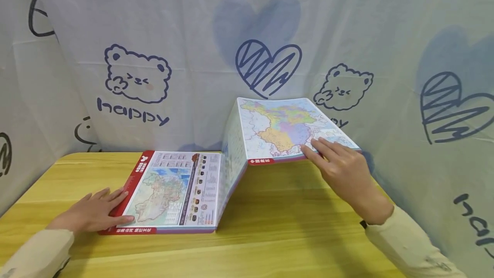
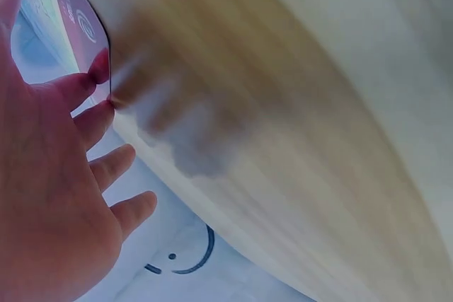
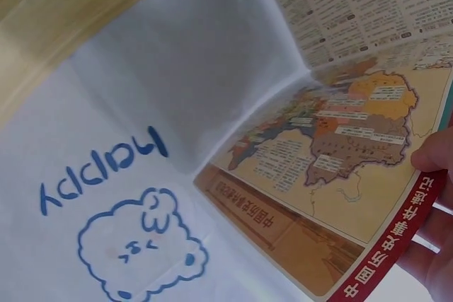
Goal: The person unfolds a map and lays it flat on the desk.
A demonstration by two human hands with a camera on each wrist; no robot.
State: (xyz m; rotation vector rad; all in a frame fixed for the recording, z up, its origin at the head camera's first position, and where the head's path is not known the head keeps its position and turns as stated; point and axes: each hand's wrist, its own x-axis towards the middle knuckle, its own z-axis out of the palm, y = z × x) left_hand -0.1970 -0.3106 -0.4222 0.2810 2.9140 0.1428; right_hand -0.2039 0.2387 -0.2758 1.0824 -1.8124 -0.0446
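A folding map (image 1: 162, 196) with a red border lies partly spread on the wooden table. Its left panel is flat, the middle part slants upward, and the right panel (image 1: 281, 128) with a coloured map is held up off the tabletop. My left hand (image 1: 90, 211) rests on the red left edge, fingers spread and fairly straight; the left wrist view shows that hand (image 2: 56, 167) at the map's corner. The right hand (image 1: 343, 170) pinches the raised panel's near right edge, fingers on top. In the right wrist view the thumb (image 3: 435, 153) presses the printed underside (image 3: 354, 132).
The yellow wood-grain table (image 1: 251, 252) has a rounded back left corner. A pale curtain (image 1: 200, 55) printed with bears, hearts and "happy" hangs close behind the table and along its sides.
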